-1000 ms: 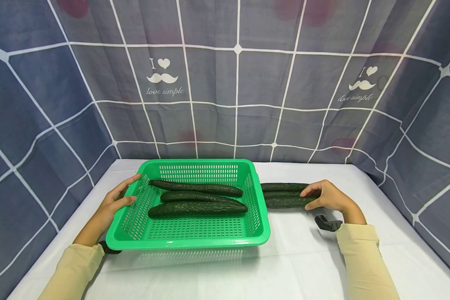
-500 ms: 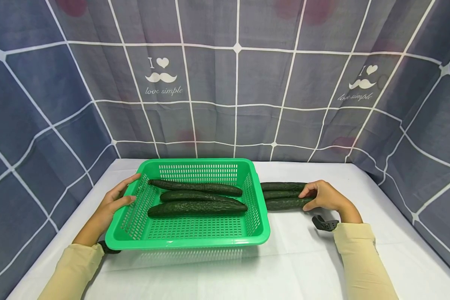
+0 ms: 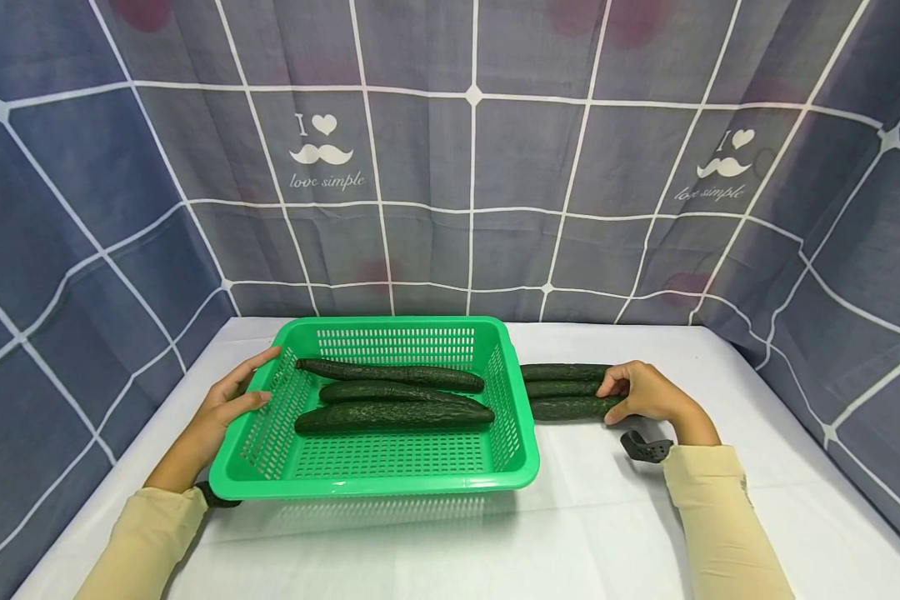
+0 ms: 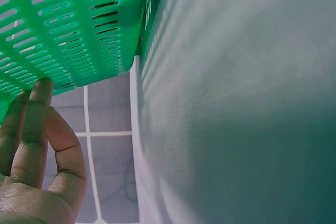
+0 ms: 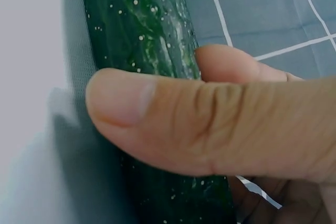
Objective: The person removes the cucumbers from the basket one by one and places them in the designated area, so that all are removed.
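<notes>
Gripping the nearest cucumber (image 3: 570, 407) right of centre, the right hand (image 3: 648, 393) risked rolling its neighbours; the left hand (image 3: 221, 415) held the basket (image 3: 378, 487) rim.

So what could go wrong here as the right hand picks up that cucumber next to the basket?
The right hand grips the nearest cucumber at its far right end only, so it may tip or slip when lifted. Two other cucumbers lie right against it and could roll. The left hand merely holds the green basket by its rim, so a bump might shift it.
</notes>
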A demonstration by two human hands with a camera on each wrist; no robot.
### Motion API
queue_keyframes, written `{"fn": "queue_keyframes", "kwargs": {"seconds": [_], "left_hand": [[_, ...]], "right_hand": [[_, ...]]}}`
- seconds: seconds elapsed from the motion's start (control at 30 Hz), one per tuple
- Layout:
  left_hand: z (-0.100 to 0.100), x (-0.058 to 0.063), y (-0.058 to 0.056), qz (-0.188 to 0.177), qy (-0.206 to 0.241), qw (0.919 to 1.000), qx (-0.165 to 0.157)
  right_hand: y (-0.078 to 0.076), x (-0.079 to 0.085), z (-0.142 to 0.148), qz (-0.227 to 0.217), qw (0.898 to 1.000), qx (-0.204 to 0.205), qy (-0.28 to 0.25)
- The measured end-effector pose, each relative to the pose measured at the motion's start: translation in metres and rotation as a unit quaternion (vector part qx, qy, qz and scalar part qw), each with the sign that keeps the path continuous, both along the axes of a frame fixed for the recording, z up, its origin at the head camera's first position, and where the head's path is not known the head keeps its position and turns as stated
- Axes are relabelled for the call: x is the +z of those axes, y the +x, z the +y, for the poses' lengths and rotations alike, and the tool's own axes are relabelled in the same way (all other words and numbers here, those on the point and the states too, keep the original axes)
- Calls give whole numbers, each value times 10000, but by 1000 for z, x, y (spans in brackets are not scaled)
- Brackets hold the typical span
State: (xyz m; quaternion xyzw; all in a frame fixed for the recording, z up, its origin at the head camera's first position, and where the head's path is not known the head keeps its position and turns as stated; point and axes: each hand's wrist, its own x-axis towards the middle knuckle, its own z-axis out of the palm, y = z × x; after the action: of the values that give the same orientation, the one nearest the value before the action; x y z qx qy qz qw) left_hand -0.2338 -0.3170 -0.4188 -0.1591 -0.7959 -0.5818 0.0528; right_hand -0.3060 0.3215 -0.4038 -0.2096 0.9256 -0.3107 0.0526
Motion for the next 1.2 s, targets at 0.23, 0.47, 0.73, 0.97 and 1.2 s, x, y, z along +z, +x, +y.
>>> {"fn": "queue_keyframes", "kwargs": {"seconds": [0.23, 0.47, 0.73, 0.97, 1.2], "left_hand": [[0, 1, 0, -10, -34, 10000, 5], [0, 3, 0, -8, -11, 10000, 34], [0, 4, 0, 11, -39, 10000, 61], [0, 2, 0, -38, -9, 10000, 76], [0, 1, 1, -67, -74, 9999, 52]], "right_hand": [[3, 3, -3, 104, 9999, 52, 69], [1, 1, -4, 140, 9999, -34, 31], [2, 3, -6, 93, 9999, 57, 51], [1, 5, -2, -139, 9998, 131, -50], [5, 10, 4, -159, 9975, 72, -690]]}}
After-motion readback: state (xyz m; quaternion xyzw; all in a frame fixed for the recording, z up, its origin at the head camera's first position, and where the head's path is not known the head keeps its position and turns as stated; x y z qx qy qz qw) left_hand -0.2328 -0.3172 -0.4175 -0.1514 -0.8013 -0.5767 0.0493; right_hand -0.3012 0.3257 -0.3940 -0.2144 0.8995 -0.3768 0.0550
